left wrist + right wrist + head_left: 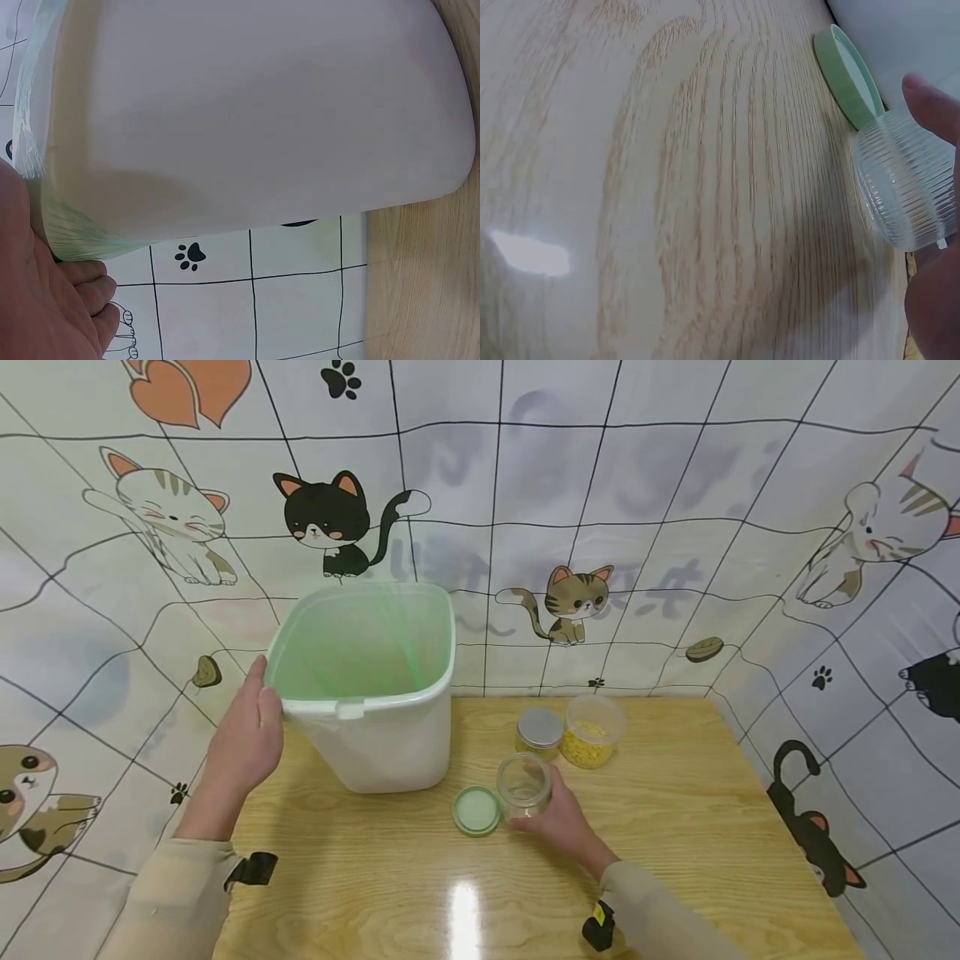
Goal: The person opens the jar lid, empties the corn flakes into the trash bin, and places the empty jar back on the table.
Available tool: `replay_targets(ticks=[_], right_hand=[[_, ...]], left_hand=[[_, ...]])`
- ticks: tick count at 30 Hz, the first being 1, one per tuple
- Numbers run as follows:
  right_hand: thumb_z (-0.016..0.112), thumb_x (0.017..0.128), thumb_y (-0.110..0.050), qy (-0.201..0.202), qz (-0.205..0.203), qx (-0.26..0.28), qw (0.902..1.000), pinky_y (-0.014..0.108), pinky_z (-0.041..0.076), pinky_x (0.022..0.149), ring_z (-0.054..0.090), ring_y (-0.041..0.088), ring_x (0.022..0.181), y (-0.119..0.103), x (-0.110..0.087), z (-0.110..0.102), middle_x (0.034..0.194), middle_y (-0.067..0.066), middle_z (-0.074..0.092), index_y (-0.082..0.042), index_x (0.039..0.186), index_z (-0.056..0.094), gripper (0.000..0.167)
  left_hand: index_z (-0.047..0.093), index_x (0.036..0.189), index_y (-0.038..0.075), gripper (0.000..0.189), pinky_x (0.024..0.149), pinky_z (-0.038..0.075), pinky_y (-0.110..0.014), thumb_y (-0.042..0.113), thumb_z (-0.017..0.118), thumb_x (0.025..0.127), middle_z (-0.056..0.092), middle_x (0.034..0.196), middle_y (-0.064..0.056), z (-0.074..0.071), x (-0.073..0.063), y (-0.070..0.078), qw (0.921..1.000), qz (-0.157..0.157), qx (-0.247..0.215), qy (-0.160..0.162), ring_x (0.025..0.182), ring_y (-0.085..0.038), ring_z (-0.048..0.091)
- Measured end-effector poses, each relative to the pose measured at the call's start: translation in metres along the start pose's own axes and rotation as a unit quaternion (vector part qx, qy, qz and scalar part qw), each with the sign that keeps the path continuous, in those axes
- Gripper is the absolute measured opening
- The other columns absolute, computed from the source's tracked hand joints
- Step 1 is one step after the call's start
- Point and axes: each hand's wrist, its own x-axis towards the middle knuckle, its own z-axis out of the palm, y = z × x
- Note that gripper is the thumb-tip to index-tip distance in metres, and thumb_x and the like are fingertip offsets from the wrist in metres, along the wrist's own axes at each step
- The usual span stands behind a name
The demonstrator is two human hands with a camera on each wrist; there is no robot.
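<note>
Tabletop [390, 877] is seen as smooth, glossy wood (or wood-look) w/ visible grain; bin [390, 747] is made of smooth, semi-gloss white plastic, lined w/ thin, crinkled, translucent green plastic film [352, 647]. Ribbed, shiny, transp. jar [523, 782] can't be ID'd as glass or plastic; green lid [476, 811] is smooth-finished, grey lid [540, 727] metallic-looking, tub [596, 718] clear plastic-looking. Backdrop [450, 485] is seen as printed, creased, mostly matt fabric; sleeves [176, 897], matt cloth.

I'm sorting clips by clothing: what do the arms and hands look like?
Left hand and right hand are ungloved. The sleeves are pale beige, each with a small black piece near the cuff; the right piece shows a yellow mark.
</note>
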Motion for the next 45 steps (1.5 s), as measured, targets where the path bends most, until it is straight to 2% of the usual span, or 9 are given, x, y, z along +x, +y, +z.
replay_targets(ticks=[7,17,21,24,26,30,32,38,45], right_hand=[[0.092,0.062,-0.019,-0.017,0.006,0.012,0.9998,0.049,0.038,0.111,0.045,0.026,0.135,0.001,0.002,0.005,0.143,0.004,0.048,-0.022,0.142,0.04,0.096],[0.09,0.066,-0.026,-0.047,0.026,0.008,0.9985,0.051,0.03,0.117,0.037,0.025,0.142,-0.002,0.004,0.003,0.149,-0.001,0.043,-0.022,0.145,0.032,0.099],[0.09,0.066,-0.02,-0.057,0.001,-0.06,0.9965,0.054,0.031,0.115,0.04,0.031,0.139,-0.004,0.002,-0.003,0.147,0.008,0.045,-0.015,0.148,0.032,0.1],[0.081,0.07,-0.008,-0.056,-0.026,-0.132,0.9893,0.058,0.033,0.113,0.044,0.037,0.135,-0.004,0.001,-0.011,0.142,0.015,0.051,-0.007,0.146,0.037,0.088],[0.071,0.073,-0.001,-0.051,-0.025,-0.157,0.986,0.057,0.037,0.11,0.049,0.036,0.131,-0.003,0.0,-0.017,0.137,0.016,0.056,-0.004,0.141,0.044,0.073],[0.055,0.079,0.006,-0.022,0.013,-0.143,0.9893,0.051,0.047,0.102,0.058,0.035,0.118,-0.004,0.005,-0.029,0.123,0.017,0.064,0.001,0.131,0.052,0.052],[0.051,0.08,0.006,-0.011,0.038,-0.124,0.9915,0.05,0.048,0.1,0.059,0.035,0.115,-0.006,0.009,-0.034,0.121,0.019,0.064,0.004,0.131,0.052,0.05],[0.051,0.086,-0.005,-0.001,0.094,-0.13,0.987,0.05,0.045,0.106,0.054,0.039,0.124,-0.012,0.028,-0.037,0.132,0.024,0.058,0.008,0.14,0.043,0.056],[0.053,0.084,-0.01,0.023,0.125,-0.172,0.9768,0.053,0.046,0.101,0.055,0.041,0.122,-0.015,0.044,-0.036,0.131,0.025,0.057,0.009,0.137,0.043,0.057]], left_hand=[[0.0,0.158,0.01,0.06,0.11,0.023,-0.07,0.03,0.008,0.102,0.015,0.162,-0.021,0.001,-0.001,0.0,1.0,-0.004,0.003,-0.002,0.146,-0.048,0.02],[0.0,0.158,0.012,0.06,0.108,0.024,-0.071,0.03,0.008,0.102,0.015,0.162,-0.021,0.001,0.001,-0.001,1.0,-0.009,-0.001,-0.004,0.145,-0.049,0.021],[0.0,0.158,0.012,0.06,0.108,0.024,-0.072,0.031,0.008,0.102,0.016,0.162,-0.02,0.003,0.001,-0.002,0.9999,-0.014,-0.002,-0.005,0.145,-0.049,0.021],[0.0,0.158,0.013,0.06,0.108,0.024,-0.072,0.031,0.008,0.101,0.015,0.162,-0.02,0.004,0.001,-0.003,0.9999,-0.016,-0.002,-0.005,0.145,-0.049,0.021],[-0.001,0.158,0.013,0.06,0.108,0.024,-0.071,0.031,0.008,0.102,0.016,0.162,-0.019,0.004,0.0,-0.003,0.9999,-0.015,-0.003,-0.003,0.145,-0.048,0.021],[0.001,0.158,0.012,0.06,0.109,0.024,-0.071,0.031,0.008,0.102,0.017,0.162,-0.02,0.003,0.0,-0.002,0.9999,-0.011,-0.003,0.001,0.145,-0.048,0.022],[0.001,0.158,0.012,0.06,0.108,0.024,-0.071,0.03,0.009,0.102,0.017,0.162,-0.02,0.003,0.0,-0.001,0.9999,-0.009,-0.003,0.001,0.145,-0.048,0.022],[0.0,0.158,0.011,0.06,0.108,0.024,-0.071,0.029,0.009,0.101,0.016,0.162,-0.02,0.002,0.001,-0.001,1.0,-0.006,-0.006,-0.002,0.145,-0.048,0.021],[0.0,0.158,0.012,0.06,0.108,0.023,-0.072,0.029,0.008,0.101,0.015,0.162,-0.02,0.001,0.0,0.001,0.9999,-0.013,-0.009,-0.003,0.145,-0.049,0.02]])
